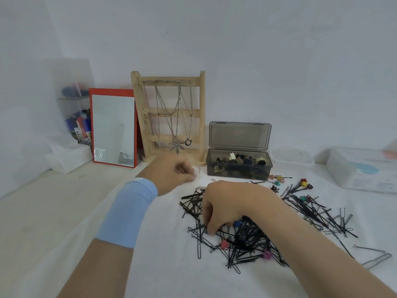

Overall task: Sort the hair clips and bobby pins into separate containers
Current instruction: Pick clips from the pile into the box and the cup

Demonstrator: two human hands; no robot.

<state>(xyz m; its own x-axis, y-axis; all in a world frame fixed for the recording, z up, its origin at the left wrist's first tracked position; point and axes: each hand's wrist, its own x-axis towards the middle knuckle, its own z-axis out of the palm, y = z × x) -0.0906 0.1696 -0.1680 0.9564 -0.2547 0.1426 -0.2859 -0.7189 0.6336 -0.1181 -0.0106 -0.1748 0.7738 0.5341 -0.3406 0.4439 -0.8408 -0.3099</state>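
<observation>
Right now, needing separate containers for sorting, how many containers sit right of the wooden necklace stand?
3: a smoky box, lid open, holding hair clips, beside the stand; a clear shallow tub right of it; a white printed box at the far right, partly cut off.

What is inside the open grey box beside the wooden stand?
Small claw clips, black and cream, lie heaped in the grey box. Its tinted wall blurs the lower ones.

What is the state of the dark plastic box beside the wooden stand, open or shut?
Open. The dark plastic box has its lid raised upright behind it, and small hair clips lie inside.
</observation>
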